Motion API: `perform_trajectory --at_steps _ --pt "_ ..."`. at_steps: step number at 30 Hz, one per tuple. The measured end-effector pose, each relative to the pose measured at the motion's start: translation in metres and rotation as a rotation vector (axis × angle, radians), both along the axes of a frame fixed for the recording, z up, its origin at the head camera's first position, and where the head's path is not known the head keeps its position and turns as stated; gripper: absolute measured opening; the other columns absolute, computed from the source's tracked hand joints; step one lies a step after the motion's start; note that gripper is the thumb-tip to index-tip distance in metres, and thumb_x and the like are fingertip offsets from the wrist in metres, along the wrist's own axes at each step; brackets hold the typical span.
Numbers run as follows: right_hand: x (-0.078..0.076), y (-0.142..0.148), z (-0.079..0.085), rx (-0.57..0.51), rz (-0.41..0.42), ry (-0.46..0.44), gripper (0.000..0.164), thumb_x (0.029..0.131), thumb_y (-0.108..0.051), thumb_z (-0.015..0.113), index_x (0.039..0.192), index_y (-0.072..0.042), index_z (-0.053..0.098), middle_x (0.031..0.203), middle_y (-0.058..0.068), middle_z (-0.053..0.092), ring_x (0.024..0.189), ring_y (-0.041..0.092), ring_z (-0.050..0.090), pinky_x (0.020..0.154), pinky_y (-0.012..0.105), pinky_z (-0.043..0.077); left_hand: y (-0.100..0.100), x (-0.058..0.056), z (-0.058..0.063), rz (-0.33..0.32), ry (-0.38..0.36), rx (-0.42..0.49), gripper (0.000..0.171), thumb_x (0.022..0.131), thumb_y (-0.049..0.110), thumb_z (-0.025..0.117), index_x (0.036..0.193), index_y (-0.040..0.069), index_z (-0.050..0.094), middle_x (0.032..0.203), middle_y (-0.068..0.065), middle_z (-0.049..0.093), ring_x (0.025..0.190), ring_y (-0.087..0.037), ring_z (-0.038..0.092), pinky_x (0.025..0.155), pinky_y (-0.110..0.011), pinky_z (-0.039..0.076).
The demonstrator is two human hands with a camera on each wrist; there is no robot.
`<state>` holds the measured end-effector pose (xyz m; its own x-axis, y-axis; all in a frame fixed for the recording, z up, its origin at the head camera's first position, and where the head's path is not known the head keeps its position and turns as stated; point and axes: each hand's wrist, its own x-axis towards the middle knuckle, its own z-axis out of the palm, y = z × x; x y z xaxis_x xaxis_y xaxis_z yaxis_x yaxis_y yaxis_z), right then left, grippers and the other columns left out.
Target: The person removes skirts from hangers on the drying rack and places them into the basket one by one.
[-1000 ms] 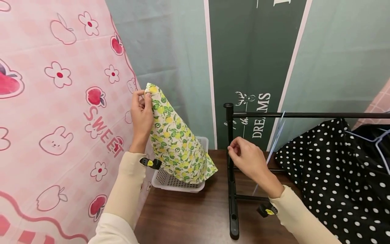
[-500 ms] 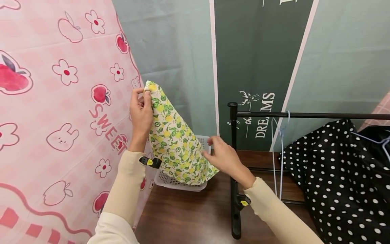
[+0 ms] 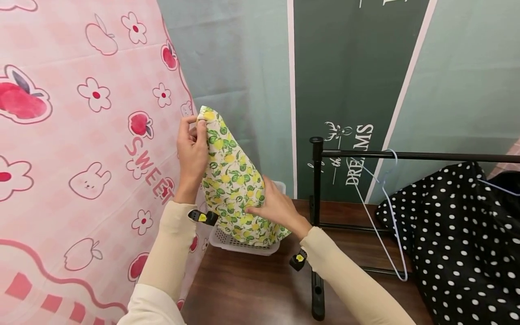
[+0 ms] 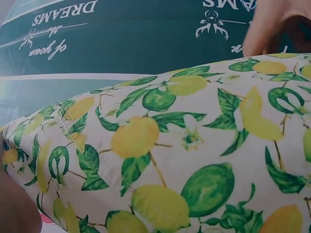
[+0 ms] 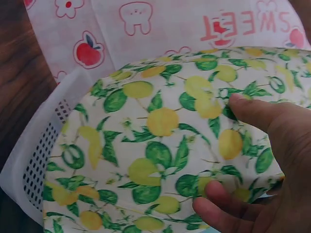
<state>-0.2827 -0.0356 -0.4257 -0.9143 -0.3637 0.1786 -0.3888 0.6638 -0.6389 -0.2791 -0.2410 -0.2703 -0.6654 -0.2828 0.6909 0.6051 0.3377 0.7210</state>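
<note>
My left hand (image 3: 192,151) pinches the top corner of a white cloth with a yellow lemon and green leaf print (image 3: 231,176). The cloth hangs at a slant, its lower end over a white perforated plastic basket (image 3: 243,248). At the cloth's right edge is my right hand (image 3: 280,203), thumb lying over the printed face and fingers loosely bent. Seen from the right wrist, the thumb (image 5: 243,104) lies over the print and other fingertips overlap it lower down. Much of the basket's inside is hidden by the cloth.
A black clothes rack (image 3: 318,189) stands to the right on the brown wooden surface (image 3: 243,289). On its bar hangs a pale blue hanger (image 3: 392,212); beyond it is black polka-dot fabric (image 3: 455,234). A pink printed sheet (image 3: 101,149) rises close on the left.
My right hand has moved left from beside the rack post to the lemon-print cloth. The blue hanger has turned on its bar. My left hand keeps its pinch.
</note>
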Motion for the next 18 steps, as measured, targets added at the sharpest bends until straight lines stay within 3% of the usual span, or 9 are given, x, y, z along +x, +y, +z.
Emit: perform_trajectory --at_steps 5,10,14,18 --pt "-0.004 -0.007 -0.01 -0.002 -0.013 0.018 0.116 0.086 -0.061 0.084 0.169 -0.011 0.021 0.162 0.013 0.048 0.137 0.035 0.06 0.101 0.056 0.057 0.002 0.0 -0.001 0.005 0.001 -0.02 0.019 0.113 0.035 0.055 0.118 0.017 0.06 0.069 0.0 0.052 0.055 -0.013 0.053 0.051 -0.023 0.044" --pt "-0.008 -0.012 -0.015 -0.043 -0.027 0.052 0.084 0.092 -0.05 0.082 0.156 -0.013 0.043 0.133 0.006 0.067 0.113 0.026 0.071 0.086 0.048 0.06 0.003 0.001 0.0 0.017 0.004 -0.019 0.019 0.113 0.035 0.055 0.119 0.017 0.061 0.069 0.0 0.051 0.055 -0.014 0.051 0.05 -0.023 0.042" --pt "-0.01 -0.015 -0.015 -0.088 -0.04 0.042 0.059 0.097 -0.042 0.08 0.142 -0.013 0.055 0.116 0.003 0.071 0.097 0.022 0.072 0.077 0.042 0.058 0.003 0.001 0.0 0.001 0.019 -0.015 0.02 0.113 0.033 0.055 0.119 0.015 0.061 0.068 0.0 0.05 0.053 -0.014 0.049 0.049 -0.023 0.04" --pt "-0.014 -0.019 -0.014 -0.15 0.0 0.025 0.049 0.1 -0.036 0.076 0.139 -0.011 0.058 0.123 0.007 0.066 0.102 0.024 0.07 0.083 0.043 0.059 0.001 0.001 0.0 -0.003 0.053 -0.009 0.02 0.113 0.03 0.055 0.118 0.011 0.061 0.065 0.002 0.047 0.051 -0.012 0.045 0.048 -0.023 0.038"
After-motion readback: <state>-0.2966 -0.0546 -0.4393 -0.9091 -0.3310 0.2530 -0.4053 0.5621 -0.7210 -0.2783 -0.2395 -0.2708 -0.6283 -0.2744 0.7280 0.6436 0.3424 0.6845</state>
